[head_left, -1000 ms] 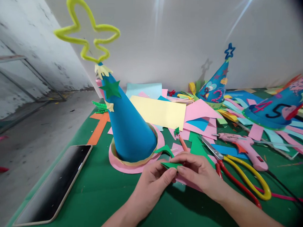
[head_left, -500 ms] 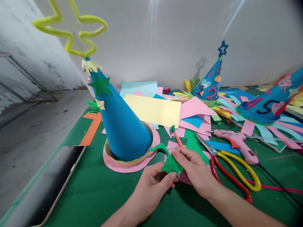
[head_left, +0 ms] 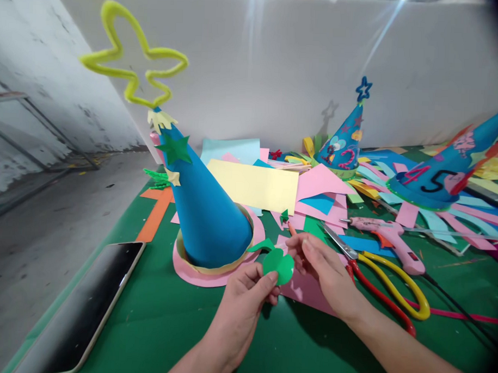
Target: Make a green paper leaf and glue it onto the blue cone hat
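My left hand (head_left: 245,303) pinches a green paper clover (head_left: 278,267) between thumb and fingers, its rounded lobes facing me. Just right of it, my right hand (head_left: 322,270) hovers with bent fingers, apart from the clover, and nothing shows in it. Behind my left hand stands a tall blue cone hat (head_left: 213,212) with a pink brim (head_left: 197,276). A yellow pipe-cleaner star (head_left: 141,52) tops it, and a green paper star (head_left: 175,149) is on its side. A curved green strip (head_left: 264,244) lies by the brim.
Scissors (head_left: 382,273) with red and yellow handles lie right of my right hand, beside a pink glue gun (head_left: 388,232). A phone (head_left: 81,306) rests at the left edge. Paper sheets (head_left: 253,184) and two decorated hats (head_left: 342,141) are farther back.
My right hand has let go of the green paper and drawn slightly away. The paper, angular before, now shows rounded clover lobes in my left hand. The view has shifted slightly.
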Demonstrator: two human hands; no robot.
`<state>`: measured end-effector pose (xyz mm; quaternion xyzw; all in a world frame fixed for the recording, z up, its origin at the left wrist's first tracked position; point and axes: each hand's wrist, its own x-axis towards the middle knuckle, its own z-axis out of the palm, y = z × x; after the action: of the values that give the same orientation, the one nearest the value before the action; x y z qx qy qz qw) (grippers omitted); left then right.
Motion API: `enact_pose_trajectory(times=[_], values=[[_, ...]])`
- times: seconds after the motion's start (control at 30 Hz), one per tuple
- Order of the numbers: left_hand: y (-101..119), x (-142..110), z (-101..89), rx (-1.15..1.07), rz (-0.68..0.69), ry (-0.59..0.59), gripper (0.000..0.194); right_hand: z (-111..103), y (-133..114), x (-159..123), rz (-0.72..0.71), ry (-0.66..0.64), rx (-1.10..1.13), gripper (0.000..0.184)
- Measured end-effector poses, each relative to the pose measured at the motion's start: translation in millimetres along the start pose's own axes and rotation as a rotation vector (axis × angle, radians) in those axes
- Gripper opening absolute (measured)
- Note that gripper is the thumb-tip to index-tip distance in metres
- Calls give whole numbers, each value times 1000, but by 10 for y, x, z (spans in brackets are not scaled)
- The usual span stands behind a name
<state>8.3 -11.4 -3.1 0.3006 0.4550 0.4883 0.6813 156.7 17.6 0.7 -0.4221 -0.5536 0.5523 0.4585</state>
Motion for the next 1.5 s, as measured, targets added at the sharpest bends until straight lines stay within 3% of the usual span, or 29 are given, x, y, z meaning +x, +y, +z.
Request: enact_pose_trajectory(times=[0.13,0.23,0.43,0.53,0.7,0.87,1.03,1.23,1.33,1.5], values=[[-1,3,-12,-52,19,38,12,68,-14,-13,7,-96,-23,15],[2,-19,-9,-67,21,7,9,129,-32,-1,19,-119,41,15],[-2,-90,-6,-83,-47,-207,16,99,41,18,202,-266,419,16],[-12,-95,-22,-1,-40,-259,19,51,53,14,180,-306,413,16],[-10,-67,-40,98,4,-196,13,24,-1,18,108,-254,180,16],[3,-58,-32,63,-2,-126,11,34,41,37,152,-228,307,19],[-19,-36,-50,92,42,-31,10,3,72,32,114,-176,275,31],[-37,-17,-83,166,71,-8,13,33,9,34,73,-177,152,18],[-13,-23,-73,93,71,-69,10,54,19,41,70,-154,214,13],[22,-53,-21,-253,-64,-216,30,61,64,38,93,-340,420,10]])
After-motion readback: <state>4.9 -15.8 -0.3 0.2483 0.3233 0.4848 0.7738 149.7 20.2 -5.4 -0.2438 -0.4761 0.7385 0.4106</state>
